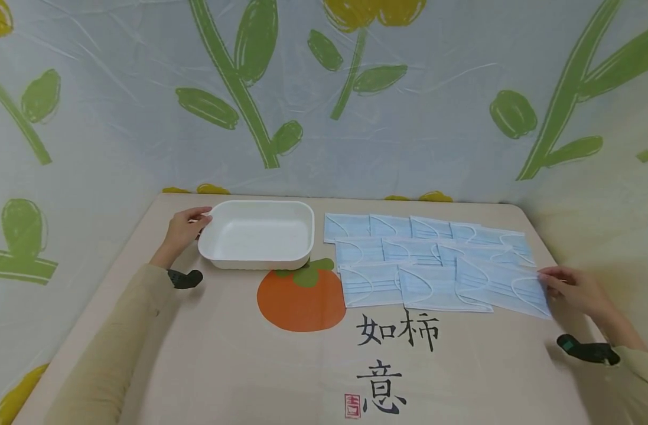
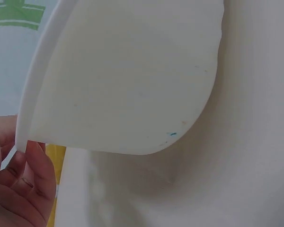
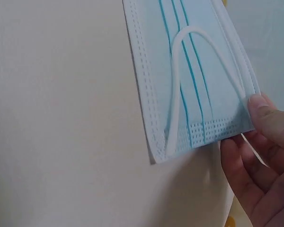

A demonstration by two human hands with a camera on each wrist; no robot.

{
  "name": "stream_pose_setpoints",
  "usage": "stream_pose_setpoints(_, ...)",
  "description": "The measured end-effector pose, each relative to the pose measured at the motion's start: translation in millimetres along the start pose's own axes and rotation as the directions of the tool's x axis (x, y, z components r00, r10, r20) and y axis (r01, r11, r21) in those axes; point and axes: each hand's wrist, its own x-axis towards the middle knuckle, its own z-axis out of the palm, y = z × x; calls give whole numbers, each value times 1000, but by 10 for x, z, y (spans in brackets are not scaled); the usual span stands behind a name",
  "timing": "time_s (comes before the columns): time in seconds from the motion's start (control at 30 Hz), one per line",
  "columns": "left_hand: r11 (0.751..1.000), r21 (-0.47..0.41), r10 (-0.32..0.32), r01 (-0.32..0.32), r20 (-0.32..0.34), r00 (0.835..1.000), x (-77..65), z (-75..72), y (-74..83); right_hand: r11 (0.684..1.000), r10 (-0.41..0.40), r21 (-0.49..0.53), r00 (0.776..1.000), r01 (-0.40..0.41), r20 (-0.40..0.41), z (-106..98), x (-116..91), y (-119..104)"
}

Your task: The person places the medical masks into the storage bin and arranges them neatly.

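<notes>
My left hand (image 1: 184, 231) grips the left rim of a white plastic basin (image 1: 256, 264) at the back left of the table. The left wrist view shows thumb and fingers on either side of that rim, beside the basin's outer wall (image 2: 123, 85). At the right, my right hand (image 1: 578, 290) pinches the corner of a light-blue face mask (image 1: 499, 282) between thumb and fingers. In the right wrist view this mask (image 3: 194, 85) has pleats and a white ear loop. Several more masks (image 1: 371, 286) lie in overlapping rows to its left.
A cream tablecloth (image 1: 238, 354) covers the table, printed with an orange persimmon (image 1: 301, 304) and black characters (image 1: 379, 383). Behind the table hangs a pale curtain (image 1: 409, 141) with green leaves and yellow flowers. The basin stands left of the mask rows.
</notes>
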Motion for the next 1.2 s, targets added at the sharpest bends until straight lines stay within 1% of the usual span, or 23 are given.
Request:
stream_pose_setpoints(0.17, 1000, -9, -15, 15, -1, 1000, -7, 7, 11, 999, -12, 30, 1000, 13, -12, -4, -15, -44)
stream_pose_setpoints(0.27, 999, -7, -34, 34, 9, 999, -16, 11, 21, 998, -2, 69, 1000, 3, -11, -23, -19, -61)
stream_pose_setpoints(0.4, 999, -1, -40, 40, 9, 999, -22, 12, 26, 995, 19, 101, 1000, -18, -13, -52, -15, -86)
stream_pose_setpoints(0.67, 1000, -7, -29, 29, -1, 1000, -15, 15, 15, 994, 44, 106, 997, -36, -68, -80, -15, -194)
stream_pose_setpoints(0.87, 1000, -6, -23, 23, -6, 1000, -21, 17, 24, 991, 46, 129, 996, -35, -80, -112, -1, -278)
stream_pose_setpoints(1.2, 998, -12, -54, 54, 2, 999, -21, 24, 35, 992, 34, 124, 993, -20, -110, -143, -11, -480)
